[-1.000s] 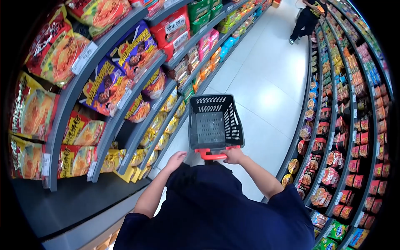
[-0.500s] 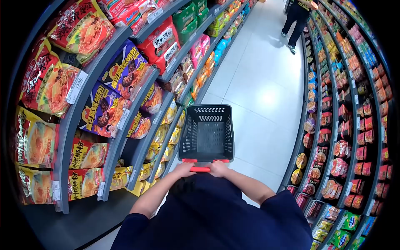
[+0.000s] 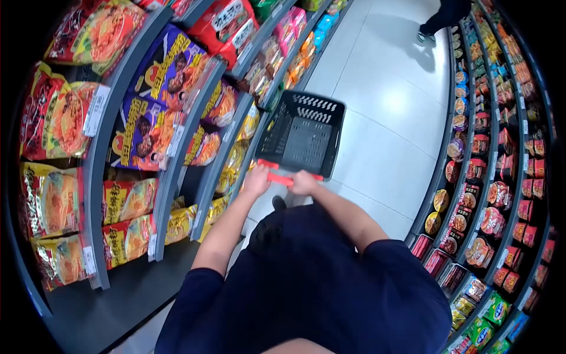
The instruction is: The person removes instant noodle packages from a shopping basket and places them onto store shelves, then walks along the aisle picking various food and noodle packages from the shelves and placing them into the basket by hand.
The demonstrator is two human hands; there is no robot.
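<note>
Holding the red handle (image 3: 280,178) just below the middle of the frame, the shopper stands in the aisle with both arms reaching forward. The left hand (image 3: 256,180) has its grip closed about the handle's left end; the right hand (image 3: 303,183) is closed round it further right, a short red stretch showing between them. The black basket (image 3: 308,140) sits at the centre, just beyond the hands, its far end slanting toward the upper right. Its left side lies close by the left shelves (image 3: 127,94), where purple packets (image 3: 147,127) and yellow packets (image 3: 52,197) are stacked; from where I stand I can't tell whether it touches them. More pale floor (image 3: 377,133) shows to its right, before the right-hand shelves and their round tubs (image 3: 433,223).

Steering it well, I'd judge, calls for even pressure from both hands, so that the basket doesn't swing askew, and a slight bias rightward to spare the left shelf edges. The shopper's own shoe (image 3: 278,203) shows just below the handle, so short steps would suit. Another person (image 3: 446,20) is at the upper right, only the lower body in view; a slow pace and ample room there seem wise.
</note>
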